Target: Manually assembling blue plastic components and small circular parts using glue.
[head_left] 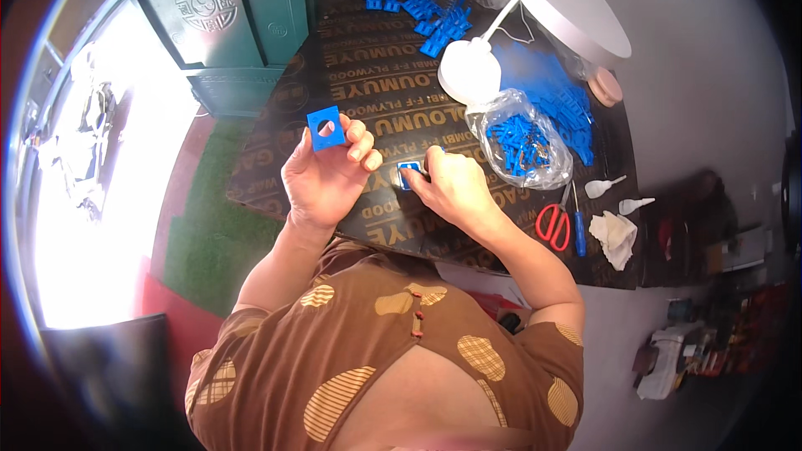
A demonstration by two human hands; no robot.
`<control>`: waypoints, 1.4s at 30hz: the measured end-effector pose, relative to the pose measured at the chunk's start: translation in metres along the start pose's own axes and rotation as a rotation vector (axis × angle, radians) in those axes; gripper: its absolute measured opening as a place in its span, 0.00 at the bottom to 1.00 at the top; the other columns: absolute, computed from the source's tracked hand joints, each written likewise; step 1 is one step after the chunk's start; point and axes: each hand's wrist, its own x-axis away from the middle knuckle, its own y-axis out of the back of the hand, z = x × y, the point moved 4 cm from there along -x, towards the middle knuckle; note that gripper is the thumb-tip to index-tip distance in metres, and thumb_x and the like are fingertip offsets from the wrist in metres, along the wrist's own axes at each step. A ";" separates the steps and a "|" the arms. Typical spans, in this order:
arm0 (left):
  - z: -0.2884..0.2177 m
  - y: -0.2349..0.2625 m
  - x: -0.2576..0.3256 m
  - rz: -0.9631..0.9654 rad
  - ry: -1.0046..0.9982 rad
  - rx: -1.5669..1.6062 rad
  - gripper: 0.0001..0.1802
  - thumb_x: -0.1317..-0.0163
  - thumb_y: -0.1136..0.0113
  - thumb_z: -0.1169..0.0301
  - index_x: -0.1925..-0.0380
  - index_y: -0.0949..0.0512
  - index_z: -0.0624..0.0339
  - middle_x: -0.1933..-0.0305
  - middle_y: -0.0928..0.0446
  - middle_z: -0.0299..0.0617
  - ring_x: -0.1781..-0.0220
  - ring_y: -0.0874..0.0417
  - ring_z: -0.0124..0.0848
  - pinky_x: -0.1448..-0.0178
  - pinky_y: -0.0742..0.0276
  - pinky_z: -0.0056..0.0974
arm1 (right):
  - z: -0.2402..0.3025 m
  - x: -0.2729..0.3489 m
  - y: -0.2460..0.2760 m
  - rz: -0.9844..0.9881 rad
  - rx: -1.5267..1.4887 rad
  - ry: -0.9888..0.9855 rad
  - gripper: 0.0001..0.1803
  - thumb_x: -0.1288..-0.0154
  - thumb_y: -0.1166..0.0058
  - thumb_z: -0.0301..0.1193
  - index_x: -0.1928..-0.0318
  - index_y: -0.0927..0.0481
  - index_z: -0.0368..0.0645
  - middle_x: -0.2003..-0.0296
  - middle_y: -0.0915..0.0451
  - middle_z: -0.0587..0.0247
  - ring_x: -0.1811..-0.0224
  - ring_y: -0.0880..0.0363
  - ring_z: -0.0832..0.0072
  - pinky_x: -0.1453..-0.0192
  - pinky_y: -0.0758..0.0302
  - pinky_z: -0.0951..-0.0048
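Here, left hand (327,174) pinching blue square plate (326,128), right hand (449,186) on small blue piece (408,174), near board edge (334,225)

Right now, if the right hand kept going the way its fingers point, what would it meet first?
Probably the left hand: the right hand points left across the small blue piece it touches. Depth is unclear.

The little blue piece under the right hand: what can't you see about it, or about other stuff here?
- Small blue piece, head view: the right hand covers most of it, so its shape is unclear.
- Blue parts in the clear plastic bag: jumbled, too small to count.
- Blue parts at the dark board's far edge: bent by the lens, tiny.
- Left hand: holds up a blue square with a round hole; its back face is hidden.
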 end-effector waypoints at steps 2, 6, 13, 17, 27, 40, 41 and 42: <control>-0.002 0.000 0.001 -0.010 0.003 0.009 0.17 0.37 0.43 0.54 0.60 0.24 0.57 0.62 0.30 0.40 0.63 0.31 0.32 0.56 0.38 0.39 | 0.005 -0.006 -0.006 0.093 0.211 -0.051 0.21 0.43 0.39 0.41 0.76 0.25 0.34 0.86 0.24 0.49 0.82 0.20 0.54 0.77 0.22 0.60; -0.008 0.001 0.004 0.049 -0.009 0.020 0.22 0.35 0.44 0.55 0.54 0.25 0.63 0.61 0.28 0.41 0.62 0.31 0.31 0.56 0.34 0.39 | 0.008 -0.008 -0.012 0.125 0.269 -0.006 0.19 0.44 0.41 0.40 0.76 0.25 0.34 0.86 0.23 0.48 0.82 0.19 0.56 0.77 0.21 0.61; -0.013 0.002 0.004 0.054 -0.014 0.018 0.22 0.35 0.44 0.55 0.54 0.25 0.64 0.61 0.28 0.40 0.62 0.31 0.32 0.57 0.35 0.39 | 0.007 -0.011 -0.013 0.154 0.269 0.017 0.19 0.44 0.41 0.39 0.75 0.25 0.33 0.85 0.23 0.48 0.80 0.19 0.55 0.75 0.21 0.60; -0.016 0.005 0.002 0.035 -0.013 -0.026 0.21 0.35 0.44 0.55 0.55 0.25 0.63 0.62 0.29 0.41 0.63 0.30 0.32 0.57 0.34 0.39 | 0.008 -0.016 -0.003 0.153 -0.147 -0.093 0.16 0.41 0.40 0.35 0.70 0.26 0.33 0.80 0.20 0.49 0.76 0.18 0.61 0.70 0.21 0.66; -0.014 -0.041 -0.029 0.115 0.226 -0.608 0.21 0.35 0.45 0.58 0.54 0.25 0.67 0.57 0.23 0.45 0.59 0.23 0.30 0.51 0.28 0.37 | 0.038 0.015 0.005 -0.316 -1.335 -0.085 0.13 0.28 0.49 0.31 0.51 0.29 0.34 0.67 0.23 0.65 0.73 0.29 0.85 0.68 0.27 0.82; 0.040 -0.141 -0.054 0.595 0.152 -2.059 0.14 0.44 0.34 0.71 0.59 0.22 0.63 0.65 0.24 0.40 0.65 0.25 0.28 0.60 0.29 0.33 | 0.023 0.028 0.007 -0.668 -1.857 0.092 0.18 0.29 0.49 0.36 0.50 0.32 0.35 0.64 0.25 0.64 0.69 0.28 0.83 0.65 0.25 0.76; 0.043 -0.143 -0.054 0.603 0.156 -2.061 0.14 0.44 0.34 0.71 0.59 0.22 0.63 0.65 0.24 0.40 0.65 0.25 0.28 0.60 0.29 0.33 | 0.022 0.030 0.007 -0.675 -1.874 0.111 0.18 0.29 0.49 0.36 0.49 0.32 0.35 0.62 0.25 0.63 0.68 0.28 0.83 0.64 0.25 0.75; 0.046 -0.147 -0.054 0.648 0.128 -2.116 0.15 0.46 0.33 0.72 0.59 0.22 0.63 0.65 0.24 0.41 0.65 0.24 0.30 0.60 0.28 0.33 | 0.020 0.032 0.007 -0.682 -1.875 0.113 0.18 0.29 0.49 0.36 0.49 0.32 0.35 0.62 0.25 0.63 0.68 0.28 0.83 0.64 0.25 0.75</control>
